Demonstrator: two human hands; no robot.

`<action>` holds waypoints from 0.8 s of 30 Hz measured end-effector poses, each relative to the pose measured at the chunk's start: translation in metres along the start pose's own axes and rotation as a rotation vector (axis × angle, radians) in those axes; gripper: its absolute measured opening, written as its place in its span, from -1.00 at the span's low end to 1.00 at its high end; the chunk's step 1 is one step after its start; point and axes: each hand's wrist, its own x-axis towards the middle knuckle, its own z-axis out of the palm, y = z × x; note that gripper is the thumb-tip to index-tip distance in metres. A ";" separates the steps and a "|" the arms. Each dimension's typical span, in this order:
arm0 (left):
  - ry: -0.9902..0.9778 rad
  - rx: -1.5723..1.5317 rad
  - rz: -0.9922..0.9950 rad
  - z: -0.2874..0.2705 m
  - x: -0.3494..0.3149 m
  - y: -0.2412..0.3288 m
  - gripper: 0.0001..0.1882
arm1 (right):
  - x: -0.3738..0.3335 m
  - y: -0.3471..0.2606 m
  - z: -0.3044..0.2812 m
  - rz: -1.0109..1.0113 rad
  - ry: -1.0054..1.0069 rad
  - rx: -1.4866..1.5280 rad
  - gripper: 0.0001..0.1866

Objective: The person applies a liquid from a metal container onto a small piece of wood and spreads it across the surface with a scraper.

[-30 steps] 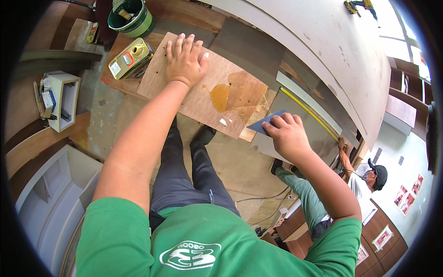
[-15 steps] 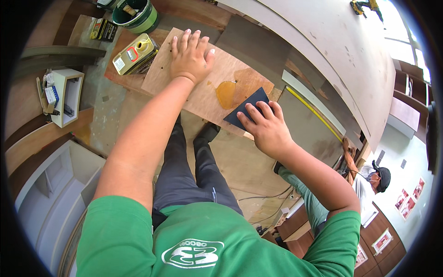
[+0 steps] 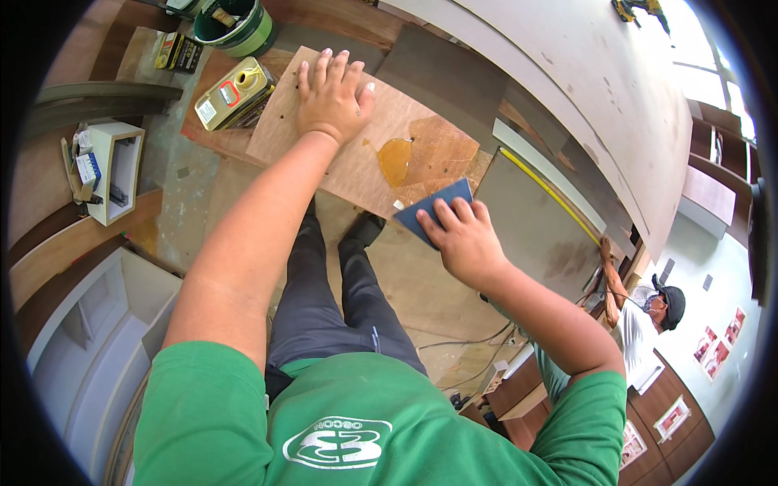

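Note:
Palm down, my left hand [image 3: 334,101] rests on the far left part of a wooden board [image 3: 344,174], its fingers stretched out. Amber, glossy liquid [image 3: 395,164], which looks like glue, lies in a puddle on the board, with a thin smeared film to its right. Between thumb and fingers my right hand [image 3: 468,243] grips a flat blue spreader [image 3: 433,212], a thin rectangular sheet. The spreader is tilted at the board's near right edge and partly overhangs it. Beyond the board's left end stands an opened metal tin [image 3: 237,93].
A green bucket [image 3: 258,39] with a brush stands behind the tin. At right, a co-worker's hand [image 3: 608,253] is at the end of a yellow tape measure [image 3: 553,194] along a panel. A drill [image 3: 644,12] lies on the large pale panel [image 3: 583,89]. Cables cross the floor.
My right hand has drawn the spreader down toward me, from the film to the board's near edge, uncovering more smeared liquid. My left hand stays on the board.

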 end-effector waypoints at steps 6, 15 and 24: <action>0.000 -0.009 0.000 0.001 0.002 0.003 -0.49 | -0.054 -0.020 0.017 0.050 -0.117 0.099 -0.44; 0.000 -0.005 0.004 0.003 -0.001 -0.003 -0.46 | -0.055 -0.024 -0.013 0.093 0.092 0.165 -0.43; 0.017 0.015 0.025 0.002 0.002 0.000 -0.48 | 0.021 -0.056 0.019 0.201 0.306 0.116 -0.40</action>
